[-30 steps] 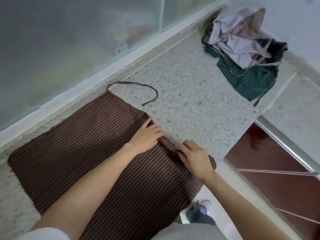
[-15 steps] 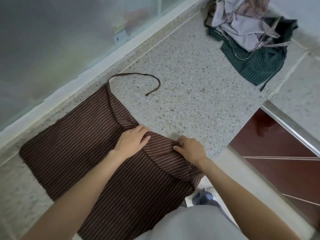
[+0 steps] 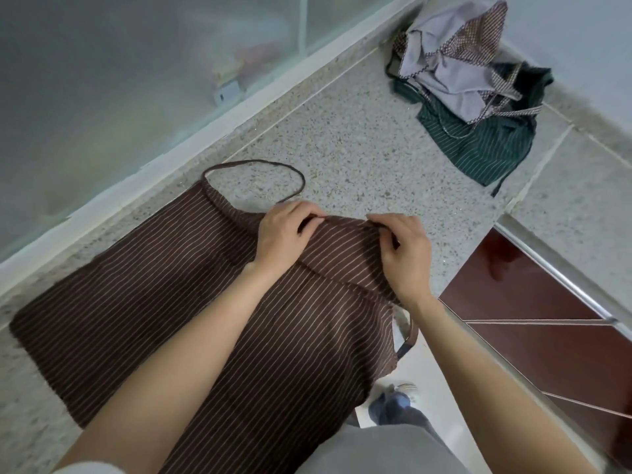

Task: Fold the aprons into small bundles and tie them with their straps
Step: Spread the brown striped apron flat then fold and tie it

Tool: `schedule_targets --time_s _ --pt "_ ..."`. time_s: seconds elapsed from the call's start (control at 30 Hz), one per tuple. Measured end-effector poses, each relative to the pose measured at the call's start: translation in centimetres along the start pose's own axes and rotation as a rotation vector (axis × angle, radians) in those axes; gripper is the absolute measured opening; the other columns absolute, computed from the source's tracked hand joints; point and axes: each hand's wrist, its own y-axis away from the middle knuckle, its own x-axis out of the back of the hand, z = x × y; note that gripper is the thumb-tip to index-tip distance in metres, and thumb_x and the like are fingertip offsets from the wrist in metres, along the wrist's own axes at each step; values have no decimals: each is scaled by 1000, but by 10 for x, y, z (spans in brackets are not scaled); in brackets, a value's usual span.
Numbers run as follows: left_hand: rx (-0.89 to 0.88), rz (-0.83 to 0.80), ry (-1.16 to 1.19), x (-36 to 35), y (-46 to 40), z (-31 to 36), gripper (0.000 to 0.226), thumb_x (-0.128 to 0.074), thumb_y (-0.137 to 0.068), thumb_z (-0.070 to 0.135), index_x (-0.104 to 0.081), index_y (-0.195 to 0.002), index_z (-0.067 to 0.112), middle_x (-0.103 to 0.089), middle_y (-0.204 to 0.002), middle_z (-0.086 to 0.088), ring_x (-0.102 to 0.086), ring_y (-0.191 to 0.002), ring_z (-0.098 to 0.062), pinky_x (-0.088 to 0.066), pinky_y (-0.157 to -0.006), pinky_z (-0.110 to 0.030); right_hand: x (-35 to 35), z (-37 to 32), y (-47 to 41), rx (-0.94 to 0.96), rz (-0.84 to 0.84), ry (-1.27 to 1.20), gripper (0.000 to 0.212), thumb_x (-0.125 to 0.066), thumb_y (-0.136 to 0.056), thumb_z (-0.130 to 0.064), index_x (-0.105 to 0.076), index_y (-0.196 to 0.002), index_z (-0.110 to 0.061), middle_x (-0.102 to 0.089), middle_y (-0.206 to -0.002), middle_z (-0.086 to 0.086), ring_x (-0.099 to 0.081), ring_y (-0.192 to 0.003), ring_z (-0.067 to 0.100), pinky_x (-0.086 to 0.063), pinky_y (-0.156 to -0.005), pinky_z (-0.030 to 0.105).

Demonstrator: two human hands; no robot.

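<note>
On the counter [image 3: 359,142], left hand [image 3: 278,236] and right hand [image 3: 405,254] pinch the brown apron [image 3: 171,285] fold.

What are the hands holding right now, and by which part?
Both hold the brown apron by its far edge: the left hand and the right hand each pinch the top of the folded-over part.

Count so far: 1 brown striped apron [image 3: 171,285] spread flat w/ 2 straps showing, far loop [image 3: 260,165] & near one [image 3: 408,340]. 2 hands, left [image 3: 284,237], right [image 3: 403,258]. Pile: 1 green striped apron [image 3: 478,145], 1 grey checked-trim apron [image 3: 451,70].
</note>
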Motion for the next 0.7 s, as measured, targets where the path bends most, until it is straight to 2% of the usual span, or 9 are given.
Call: schedule_targets --time_s 0.07,0.13,0.27,0.33,0.37,0.43,0.53,0.63,0.7 --pt "10 47 19 -1 -16 4 10 -61 -88 22 -66 -93 15 -68 -97 7 -60 -92 -6 -37 -91 -19 8 0 -11 42 73 8 26 -55 -86 4 -70 -102 -10 -69 -101 1 -54 -90 12 -39 -82 17" --pt "-26 -19 20 -3 -20 1 5 -62 -85 14 -64 -89 14 -67 -102 6 -59 -99 -8 -31 -98 -17 9 3 -12 148 -30 27 25 -58 -84 4 -69 -100 -11 -68 -99 0 -58 -90 12 -44 -83 20" --pt "-32 -494 4 -5 5 -17 9 -60 -82 10 -62 -78 18 -63 -112 7 -54 -110 -10 -30 -106 -31 -3 19 20 130 -690 104 25 -67 -84 -16 -66 -109 -17 -67 -101 0 -62 -90 17 -52 -81 34" --pt "58 -721 -61 -8 25 -23 11 -55 -88 20 -66 -85 20 -63 -117 8 -55 -111 -9 -32 -107 -34 -11 24 41 39 -974 133 29 -62 -88 -27 -63 -115 -17 -63 -113 0 -61 -100 18 -48 -89 33" --pt "114 -774 -71 -11 34 -25 16 -52 -91 24 -67 -92 20 -64 -116 7 -56 -109 -10 -36 -105 -35 -14 26 50 20 -1031 112 29 -58 -91 -30 -62 -116 -17 -62 -117 0 -59 -102 16 -47 -91 32" --pt "206 -740 -66 -14 45 -26 22 -49 -94 32 -64 -103 19 -64 -109 6 -59 -101 -12 -43 -95 -35 -19 26 58 -7 -936 30 23 -54 -94 -25 -64 -113 -16 -63 -112 -1 -61 -95 14 -49 -87 33" --pt "254 -675 -115 -19 45 -25 31 -52 -92 42 -55 -114 21 -61 -113 6 -57 -103 -13 -44 -92 -33 -27 29 48 -90 -584 55 19 -55 -92 -14 -66 -108 -13 -63 -105 2 -61 -83 13 -53 -78 34" --pt "246 -759 -188 -22 42 -24 40 -55 -88 46 -52 -122 25 -60 -116 9 -50 -111 -14 -36 -98 -33 -39 39 32 -127 -670 323 35 -58 -91 -21 -56 -125 -19 -51 -126 6 -49 -112 24 -46 -93 36" --pt "229 -790 -222 -23 40 -23 35 -56 -89 44 -55 -120 28 -61 -111 10 -46 -112 -15 -30 -101 -35 -44 44 23 -137 -771 448 34 -59 -89 -25 -57 -123 -21 -45 -131 6 -40 -119 26 -38 -100 35"
